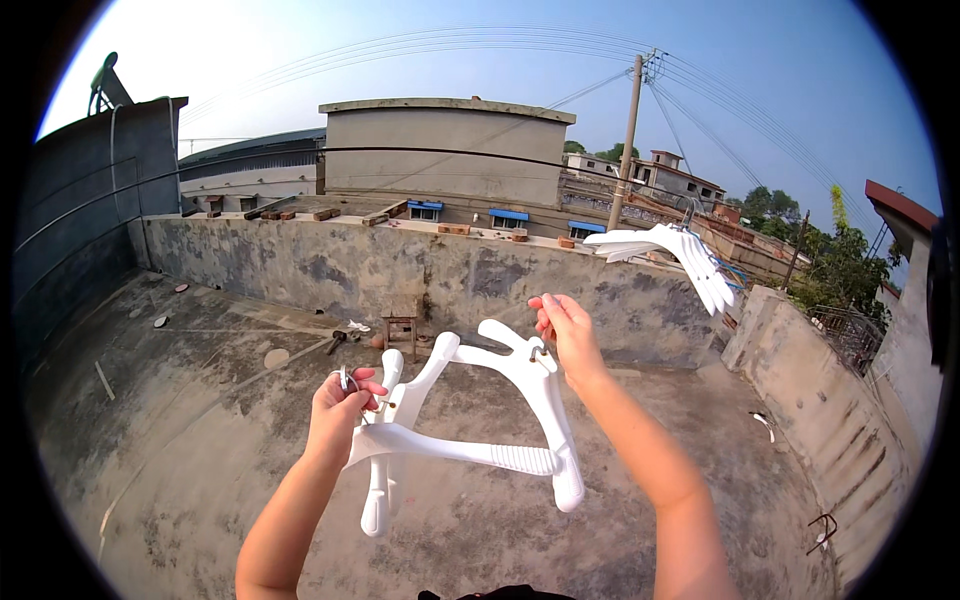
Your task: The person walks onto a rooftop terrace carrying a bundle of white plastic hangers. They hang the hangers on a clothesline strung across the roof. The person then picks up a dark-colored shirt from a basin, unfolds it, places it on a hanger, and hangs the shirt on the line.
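Note:
My left hand [338, 412] is closed around the metal hooks of several white plastic hangers [450, 447], which dangle below it at different angles. Held up to the right, my right hand [570, 338] pinches the hook of a single white hanger [540, 392]. That hanger's arms slant down between my hands and overlap the left bunch in the picture, so I cannot tell whether they touch. A cluster of white hangers [668, 246] hangs by its hooks beyond my right hand; what the hooks rest on is hard to make out.
A dark line [430, 151] stretches across at upper height. A weathered concrete wall [270, 255] borders the rooftop floor [200, 430]. Near that wall stand a small wooden stool [399, 325] and a hammer-like tool [336, 342]. Another low wall [815, 400] closes off the right side.

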The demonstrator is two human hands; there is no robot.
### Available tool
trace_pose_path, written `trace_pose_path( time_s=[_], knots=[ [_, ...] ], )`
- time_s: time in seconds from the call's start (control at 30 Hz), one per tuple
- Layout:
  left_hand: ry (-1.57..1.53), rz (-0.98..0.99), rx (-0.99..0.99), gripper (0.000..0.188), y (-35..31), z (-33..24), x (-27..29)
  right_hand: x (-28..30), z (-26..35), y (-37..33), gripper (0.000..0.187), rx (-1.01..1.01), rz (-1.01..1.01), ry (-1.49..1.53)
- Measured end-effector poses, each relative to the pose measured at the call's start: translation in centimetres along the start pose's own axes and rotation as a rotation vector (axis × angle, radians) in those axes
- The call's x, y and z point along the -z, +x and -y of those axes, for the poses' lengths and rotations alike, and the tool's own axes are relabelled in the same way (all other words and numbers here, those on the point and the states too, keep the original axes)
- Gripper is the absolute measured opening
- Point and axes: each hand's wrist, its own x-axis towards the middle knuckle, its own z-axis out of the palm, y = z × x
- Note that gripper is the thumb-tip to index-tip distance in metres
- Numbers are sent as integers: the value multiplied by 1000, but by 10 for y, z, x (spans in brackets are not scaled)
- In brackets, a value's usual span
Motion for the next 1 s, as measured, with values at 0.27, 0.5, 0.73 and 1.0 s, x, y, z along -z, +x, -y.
trace_pose_path(
  time_s=[0.27, 0.5, 0.73, 1.0],
  knots=[
    [122, -71, -43, 32, 6, -5, 18, 14, 97, 102, 29, 258, -100, -26],
    [252, -102, -4, 34, 4, -2, 34, 9, 98, 202, 30, 273, -134, -466],
    [322, -173, 11, 31, -9, 3, 57, -17, 75, 189, 26, 678, -293, -1252],
    [298, -143, 37, 21, -11, -9, 76, -16, 84, 126, 39, 989, -460, -1263]
  ],
)
